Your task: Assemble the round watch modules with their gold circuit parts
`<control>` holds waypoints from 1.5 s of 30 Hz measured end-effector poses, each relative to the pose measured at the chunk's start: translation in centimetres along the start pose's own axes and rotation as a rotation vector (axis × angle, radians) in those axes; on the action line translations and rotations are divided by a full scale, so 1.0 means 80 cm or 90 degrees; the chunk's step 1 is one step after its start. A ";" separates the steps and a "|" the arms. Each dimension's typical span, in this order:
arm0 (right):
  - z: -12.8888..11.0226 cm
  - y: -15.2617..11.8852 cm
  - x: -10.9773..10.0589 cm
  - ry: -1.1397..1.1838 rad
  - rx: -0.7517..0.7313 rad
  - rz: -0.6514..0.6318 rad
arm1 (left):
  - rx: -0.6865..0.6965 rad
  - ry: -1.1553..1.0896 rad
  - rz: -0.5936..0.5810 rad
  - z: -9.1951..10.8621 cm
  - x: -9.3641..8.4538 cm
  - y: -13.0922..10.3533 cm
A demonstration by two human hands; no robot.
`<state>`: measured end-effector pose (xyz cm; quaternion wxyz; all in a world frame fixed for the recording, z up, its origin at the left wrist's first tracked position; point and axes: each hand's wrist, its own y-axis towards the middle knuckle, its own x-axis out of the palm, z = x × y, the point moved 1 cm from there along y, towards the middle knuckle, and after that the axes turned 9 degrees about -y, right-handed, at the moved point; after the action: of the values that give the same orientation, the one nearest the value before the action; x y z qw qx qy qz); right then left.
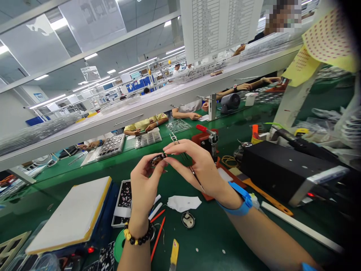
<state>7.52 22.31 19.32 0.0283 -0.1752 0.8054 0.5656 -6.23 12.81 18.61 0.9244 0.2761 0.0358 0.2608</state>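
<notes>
- the dark round part (157, 159) is up in the air, between the two hands and above the counter (208, 233); it lies at the far right end of the left hand (144, 182) and at the left end of the right hand (201, 165);
- seen nearly edge-on, the part has its longer visible axis running left to right, tilted, with the right end a little farther off and higher;
- the left hand is the nearer and carries the part, pinching it between thumb and bent fingers; its thumb lies along the near side;
- the right hand comes in from the right, thumb and forefinger curved towards each other at the part's right rim; they appear to touch it, though whether they grip it I cannot tell;
- tweezers (192, 172) are tucked in the right hand, slanting from far left to near right; their far end points past the part, well apart from it, not at it;
- below, on the counter, a white sheet (184, 203) lies just beyond a small round piece (188, 219); both sit near and to the right of the held part, touching neither hand.
</notes>
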 end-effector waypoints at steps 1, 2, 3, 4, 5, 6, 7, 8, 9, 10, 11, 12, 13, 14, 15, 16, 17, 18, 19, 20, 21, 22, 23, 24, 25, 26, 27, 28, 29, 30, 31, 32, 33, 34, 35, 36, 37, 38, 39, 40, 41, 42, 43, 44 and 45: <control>0.000 0.000 -0.001 0.012 -0.012 -0.001 | -0.002 -0.007 -0.006 0.001 0.001 0.000; 0.000 -0.001 -0.001 0.021 -0.023 -0.002 | -0.003 -0.014 -0.013 0.001 0.001 0.000; 0.000 -0.001 -0.001 0.025 -0.033 -0.002 | -0.003 -0.021 -0.018 0.001 0.002 0.000; 0.000 -0.001 -0.001 0.025 -0.041 0.000 | -0.003 -0.028 -0.021 0.002 0.002 0.000; 0.000 -0.002 0.000 0.023 -0.045 0.003 | -0.003 -0.033 -0.022 0.002 0.002 0.000; 0.001 -0.002 0.001 0.021 -0.048 0.008 | -0.004 -0.036 -0.022 0.002 0.002 0.000; 0.001 -0.002 0.002 0.019 -0.051 0.013 | -0.004 -0.038 -0.022 0.001 0.001 0.000; 0.002 -0.003 0.004 0.019 -0.053 0.019 | -0.004 -0.037 -0.022 0.001 0.001 0.000; 0.002 -0.003 0.005 0.019 -0.054 0.023 | -0.003 -0.035 -0.022 0.001 0.001 0.000; 0.002 -0.003 0.006 0.018 -0.055 0.027 | -0.002 -0.031 -0.021 0.000 0.001 0.000; 0.002 -0.003 0.007 0.018 -0.055 0.029 | 0.000 -0.028 -0.020 0.000 0.001 0.000; 0.002 -0.004 0.008 0.018 -0.053 0.032 | 0.002 -0.025 -0.019 -0.001 0.001 0.000; 0.002 -0.004 0.008 0.020 -0.050 0.037 | 0.003 -0.023 -0.019 -0.001 0.001 0.000; 0.002 -0.004 0.008 0.026 -0.047 0.043 | 0.005 -0.023 -0.018 -0.001 0.001 -0.001; 0.001 -0.004 0.008 0.034 -0.044 0.048 | 0.008 -0.022 -0.018 -0.001 0.001 -0.001; 0.001 -0.004 0.008 0.043 -0.042 0.051 | 0.012 -0.021 -0.017 -0.001 0.001 -0.001; 0.001 -0.004 0.008 0.049 -0.040 0.052 | 0.016 -0.019 -0.016 -0.001 0.001 -0.001; 0.000 -0.004 0.008 0.054 -0.039 0.052 | 0.020 -0.017 -0.014 -0.001 0.001 -0.001; 0.000 -0.004 0.008 0.056 -0.039 0.050 | 0.024 -0.015 -0.013 -0.001 0.001 -0.001; -0.001 -0.004 0.008 0.057 -0.038 0.048 | 0.026 -0.015 -0.012 -0.001 0.001 0.000; -0.001 -0.004 0.008 0.058 -0.038 0.048 | 0.026 -0.017 -0.012 -0.001 0.001 0.000; -0.001 -0.004 0.008 0.058 -0.038 0.049 | 0.025 -0.020 -0.012 -0.001 0.001 0.000; -0.001 -0.004 0.008 0.058 -0.038 0.050 | 0.022 -0.023 -0.012 -0.001 0.001 0.000; -0.001 -0.004 0.008 0.057 -0.040 0.051 | 0.018 -0.027 -0.013 -0.001 0.001 0.000; 0.000 -0.004 0.009 0.054 -0.042 0.053 | 0.014 -0.031 -0.014 -0.001 0.002 0.000; 0.000 -0.004 0.009 0.050 -0.043 0.055 | 0.010 -0.034 -0.015 -0.001 0.002 0.000; 0.000 -0.005 0.009 0.047 -0.044 0.058 | 0.006 -0.038 -0.016 -0.001 0.002 -0.001; 0.001 -0.005 0.009 0.044 -0.044 0.061 | 0.002 -0.042 -0.018 -0.001 0.002 -0.001; 0.001 -0.005 0.009 0.043 -0.044 0.064 | -0.001 -0.045 -0.020 0.000 0.002 -0.001; 0.001 -0.005 0.009 0.042 -0.044 0.066 | -0.005 -0.048 -0.021 0.000 0.002 -0.001; 0.000 -0.004 0.009 0.041 -0.044 0.068 | -0.009 -0.052 -0.022 0.000 0.002 -0.001; 0.000 -0.004 0.009 0.040 -0.045 0.069 | -0.014 -0.056 -0.022 0.000 0.002 -0.001; 0.000 -0.004 0.009 0.038 -0.048 0.069 | -0.019 -0.061 -0.021 -0.001 0.002 -0.001; 0.000 -0.003 0.009 0.036 -0.051 0.069 | -0.023 -0.066 -0.020 -0.001 0.002 0.000; 0.000 -0.003 0.009 0.034 -0.054 0.069 | -0.027 -0.072 -0.019 -0.001 0.002 0.001; 0.000 -0.003 0.009 0.033 -0.058 0.069 | -0.029 -0.079 -0.019 -0.001 0.002 0.001; 0.000 -0.003 0.009 0.032 -0.060 0.067 | -0.032 -0.085 -0.019 -0.001 0.002 0.002; 0.000 -0.004 0.009 0.030 -0.062 0.066 | -0.034 -0.091 -0.020 -0.002 0.002 0.002; 0.000 -0.004 0.009 0.027 -0.062 0.066 | -0.038 -0.097 -0.022 -0.002 0.001 0.003; 0.001 -0.005 0.010 0.024 -0.062 0.067 | -0.042 -0.101 -0.025 -0.003 0.001 0.003; 0.001 -0.005 0.010 0.021 -0.062 0.069 | -0.048 -0.106 -0.029 -0.003 0.001 0.003; 0.002 -0.006 0.010 0.019 -0.061 0.071 | -0.054 -0.109 -0.034 -0.004 0.000 0.004; 0.002 -0.006 0.010 0.019 -0.059 0.072 | -0.059 -0.113 -0.038 -0.004 0.000 0.004; 0.002 -0.006 0.011 0.020 -0.058 0.073 | -0.063 -0.116 -0.042 -0.005 0.000 0.003; 0.002 -0.007 0.011 0.020 -0.057 0.073 | -0.065 -0.118 -0.046 -0.005 0.000 0.003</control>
<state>6.85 22.12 18.57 -0.0243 -0.1387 0.7881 0.5992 -6.46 13.18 18.40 0.9453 0.2500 -0.0537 0.2024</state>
